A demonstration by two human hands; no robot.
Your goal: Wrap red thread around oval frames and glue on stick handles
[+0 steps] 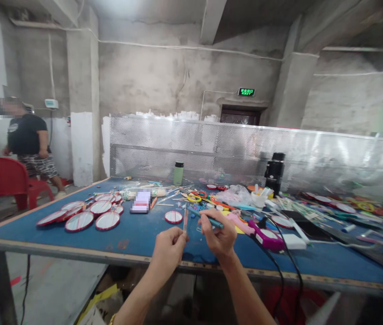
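Note:
Near the table's front edge, my left hand (167, 248) pinches the lower end of a thin flat stick (186, 217), which points upward. My right hand (221, 234) is closed around a teal pen-like tool (213, 222); its tip reaches left toward the stick's top, and I cannot tell whether they touch. Just beyond my left hand lies a small round disc with a red rim and pale face (173, 217). Several similar red-rimmed discs (100, 207) are piled on the left of the table.
A blue-topped table (137, 241) carries a phone (141, 201), a green bottle (178, 174), a black flask (275, 174) and a purple device (268, 237). Black cables (282, 234) hang over the front edge. Clutter covers the right side. A perforated metal screen (164, 144) stands behind; a person (29, 135) is far left.

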